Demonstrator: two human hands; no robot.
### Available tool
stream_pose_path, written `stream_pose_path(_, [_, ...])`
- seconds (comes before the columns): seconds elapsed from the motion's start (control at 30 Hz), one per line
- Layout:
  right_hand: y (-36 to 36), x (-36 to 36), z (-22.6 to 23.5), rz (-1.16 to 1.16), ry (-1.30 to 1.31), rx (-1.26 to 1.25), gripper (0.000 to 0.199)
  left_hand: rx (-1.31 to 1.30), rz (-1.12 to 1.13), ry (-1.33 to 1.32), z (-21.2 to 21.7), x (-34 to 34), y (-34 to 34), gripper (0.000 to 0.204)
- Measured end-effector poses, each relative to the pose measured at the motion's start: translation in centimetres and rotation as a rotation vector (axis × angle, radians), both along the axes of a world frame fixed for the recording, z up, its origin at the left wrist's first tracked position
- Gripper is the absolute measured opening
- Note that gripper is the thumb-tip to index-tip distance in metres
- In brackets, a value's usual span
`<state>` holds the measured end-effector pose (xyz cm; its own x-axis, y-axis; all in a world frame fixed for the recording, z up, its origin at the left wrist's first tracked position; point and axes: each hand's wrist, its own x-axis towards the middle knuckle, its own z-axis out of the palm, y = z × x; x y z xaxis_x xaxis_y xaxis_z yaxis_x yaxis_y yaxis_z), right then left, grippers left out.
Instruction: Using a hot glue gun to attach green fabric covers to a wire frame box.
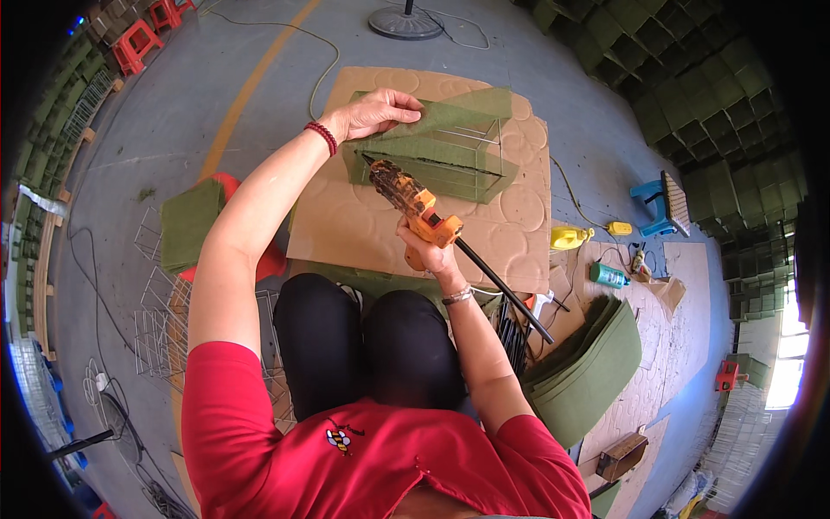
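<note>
Over the cardboard work surface (333,225) lies a thin metal wire frame (471,135) with green felt-like fabric (415,149) under and around it. Thumb and fingers of my left hand (378,113) pinch the fabric's upper flap, lifting it near the frame's left end. In my right hand (424,253) is an orange glue gun (418,206), its front part crusted with dark residue. A long black glue stick (506,290) juts from its rear. The nozzle points at the fabric's left end, beside a dark line along the wire; whether it touches, I cannot tell.
Stacked green fabric sheets (596,368) and black sticks (512,333) lie to my right. Beyond them are a yellow bottle (571,238), a green bottle (609,275) and a blue stool (657,208). Bare wire frames (160,333) stand at left. Green boxes (692,95) are piled far right.
</note>
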<state>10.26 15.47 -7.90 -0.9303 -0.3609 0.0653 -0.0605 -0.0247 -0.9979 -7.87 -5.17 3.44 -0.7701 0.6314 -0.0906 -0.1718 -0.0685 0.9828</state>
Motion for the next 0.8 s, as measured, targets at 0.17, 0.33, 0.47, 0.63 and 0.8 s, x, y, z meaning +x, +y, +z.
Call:
stream_pose_path(0.17, [-0.9, -0.3, -0.1, 0.035, 0.012, 0.023, 0.016, 0.037, -0.007, 0.005, 0.0, -0.1, 0.3, 0.024])
stream_pose_path(0.33, [-1.8, -0.2, 0.9, 0.015, -0.003, -0.008, 0.011, 0.035, 0.003, 0.030, -0.6, -0.5, 0.1, 0.023])
stream_pose_path(0.47, [-2.2, 0.1, 1.6, -0.040, 0.009, -0.003, 0.006, 0.043, 0.011, 0.021, -0.6, -0.3, 0.1, 0.022])
stream_pose_path(0.63, [-2.0, 0.1, 0.6, -0.078, -0.047, -0.022, 0.006, 0.049, 0.021, 0.054, -0.5, -0.2, 0.3, 0.023])
stream_pose_path(0.8, [-1.6, -0.2, -0.6, -0.058, -0.058, -0.015, 0.022, 0.081, 0.018, 0.055, -0.4, -0.3, 0.3, 0.023])
